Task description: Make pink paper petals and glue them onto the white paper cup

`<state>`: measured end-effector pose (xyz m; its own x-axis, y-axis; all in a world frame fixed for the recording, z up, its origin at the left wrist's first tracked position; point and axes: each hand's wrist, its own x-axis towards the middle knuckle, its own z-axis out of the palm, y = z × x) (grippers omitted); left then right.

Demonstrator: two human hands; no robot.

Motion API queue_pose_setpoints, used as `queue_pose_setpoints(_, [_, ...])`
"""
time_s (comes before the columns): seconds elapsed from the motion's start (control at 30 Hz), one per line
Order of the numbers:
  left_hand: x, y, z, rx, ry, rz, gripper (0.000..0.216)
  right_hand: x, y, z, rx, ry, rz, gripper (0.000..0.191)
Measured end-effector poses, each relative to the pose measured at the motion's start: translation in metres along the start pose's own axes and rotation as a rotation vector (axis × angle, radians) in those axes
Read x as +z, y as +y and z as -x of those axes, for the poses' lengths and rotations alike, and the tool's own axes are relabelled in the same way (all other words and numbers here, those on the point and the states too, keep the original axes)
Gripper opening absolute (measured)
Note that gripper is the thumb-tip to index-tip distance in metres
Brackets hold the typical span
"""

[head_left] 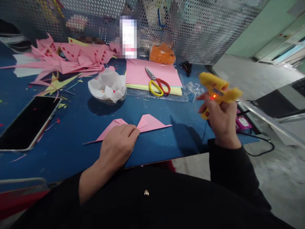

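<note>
My left hand is closed on a folded pink paper at the table's front edge, with its fingertips hidden. Two peaked pink flaps stand out on either side of the knuckles, and thin points stretch left and right. Raised over the table's right side, my right hand grips a yellow hot glue gun. A red light glows on the gun's body, and a long clear glue stick runs out of its back end to the right.
Scissors lie on stacked pink and yellow paper. Left of them sits a white paper-lined bowl. Folded pink pieces pile up at the back left, near a dark phone. A perforated metal screen closes the back.
</note>
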<state>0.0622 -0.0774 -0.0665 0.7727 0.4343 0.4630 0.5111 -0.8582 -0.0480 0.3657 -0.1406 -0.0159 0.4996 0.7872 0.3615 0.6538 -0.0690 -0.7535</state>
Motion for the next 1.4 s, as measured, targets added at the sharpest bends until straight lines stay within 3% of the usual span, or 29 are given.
queue_pose_setpoints(0.1, [0.001, 0.000, 0.001, 0.041, 0.011, -0.016, 0.022, 0.016, -0.015, 0.049, 0.006, -0.185, -0.190, 0.021])
queue_pose_setpoints(0.2, [0.002, 0.000, 0.004, 0.078, 0.036, -0.003, 0.024, 0.025, -0.020, 0.079, 0.008, -0.349, -0.105, 0.019])
queue_pose_setpoints(0.53, [0.000, 0.000, 0.008, 0.133, 0.036, 0.082, 0.025, 0.008, -0.014, 0.100, 0.014, -0.526, -0.054, 0.010])
queue_pose_setpoints(0.8, [-0.001, 0.001, 0.007, 0.134, 0.014, 0.085, 0.021, -0.002, -0.021, 0.103, 0.029, -0.591, 0.083, 0.023])
queue_pose_setpoints(1.4, [-0.001, 0.000, 0.010, 0.166, 0.013, 0.045, 0.019, 0.006, -0.016, 0.110, 0.021, -0.494, 0.191, 0.028])
